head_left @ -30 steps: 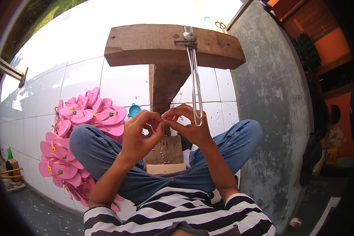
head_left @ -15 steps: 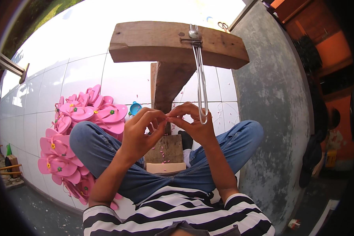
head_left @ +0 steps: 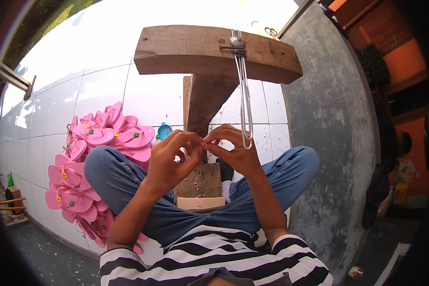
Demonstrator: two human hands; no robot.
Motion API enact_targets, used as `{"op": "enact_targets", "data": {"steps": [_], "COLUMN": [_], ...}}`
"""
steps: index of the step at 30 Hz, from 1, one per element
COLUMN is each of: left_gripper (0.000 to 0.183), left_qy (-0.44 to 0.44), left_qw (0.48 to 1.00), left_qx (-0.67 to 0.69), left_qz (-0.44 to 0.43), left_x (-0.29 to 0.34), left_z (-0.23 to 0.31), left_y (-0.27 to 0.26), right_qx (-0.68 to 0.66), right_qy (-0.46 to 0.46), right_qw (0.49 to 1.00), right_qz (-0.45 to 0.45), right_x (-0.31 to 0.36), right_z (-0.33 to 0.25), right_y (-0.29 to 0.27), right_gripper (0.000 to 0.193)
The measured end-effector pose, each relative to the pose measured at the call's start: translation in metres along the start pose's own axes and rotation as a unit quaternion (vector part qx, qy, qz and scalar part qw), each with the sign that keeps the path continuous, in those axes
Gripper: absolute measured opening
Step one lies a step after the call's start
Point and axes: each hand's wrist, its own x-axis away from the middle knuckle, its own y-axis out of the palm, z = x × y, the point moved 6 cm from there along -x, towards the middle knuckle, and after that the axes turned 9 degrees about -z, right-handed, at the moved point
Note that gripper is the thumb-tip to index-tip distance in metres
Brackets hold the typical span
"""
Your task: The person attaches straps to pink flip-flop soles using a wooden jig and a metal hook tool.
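My left hand (head_left: 171, 155) and my right hand (head_left: 236, 151) meet at the fingertips in front of the upright of a T-shaped wooden stand (head_left: 181, 50). Both pinch a tiny pink piece (head_left: 203, 144), mostly hidden by the fingers; its exact kind is too small to make out. Thin metal rods (head_left: 243, 95) hang from a nail on the stand's crossbar, their looped lower end close to my right hand. Below the hands, several small pink bits lie on a wooden board (head_left: 209, 177) between my legs.
At left, pink flip-flops (head_left: 95, 137) with small flower ornaments lie heaped on the white tiles (head_left: 43, 148). A small blue cup (head_left: 164, 130) stands beside them. Scissors (head_left: 270, 32) show behind the crossbar. A grey concrete ledge (head_left: 324, 119) runs along the right.
The fingertips have shifted very slightly, and a bit more of the pink piece shows between them. Otherwise the hands keep their place.
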Motion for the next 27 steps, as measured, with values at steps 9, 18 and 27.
{"op": "enact_targets", "data": {"steps": [9,18,27], "left_gripper": [0.012,0.01,0.026], "left_qy": [-0.046,-0.071,0.013], "left_qw": [0.999,0.997,0.996], "left_qx": [-0.002,0.014,-0.067], "left_qz": [0.003,-0.029,-0.056], "left_x": [-0.001,0.0,0.004], "left_z": [-0.005,-0.01,-0.008], "left_y": [0.0,0.003,0.009], "right_qx": [0.096,0.108,0.063], "right_qy": [-0.025,-0.05,-0.001], "right_qw": [0.995,0.993,0.998], "right_qz": [0.006,0.01,-0.029], "right_x": [-0.002,-0.002,-0.002], "right_z": [-0.009,-0.012,-0.013], "right_y": [0.0,0.0,0.004], "right_gripper": [0.016,0.016,0.012]}}
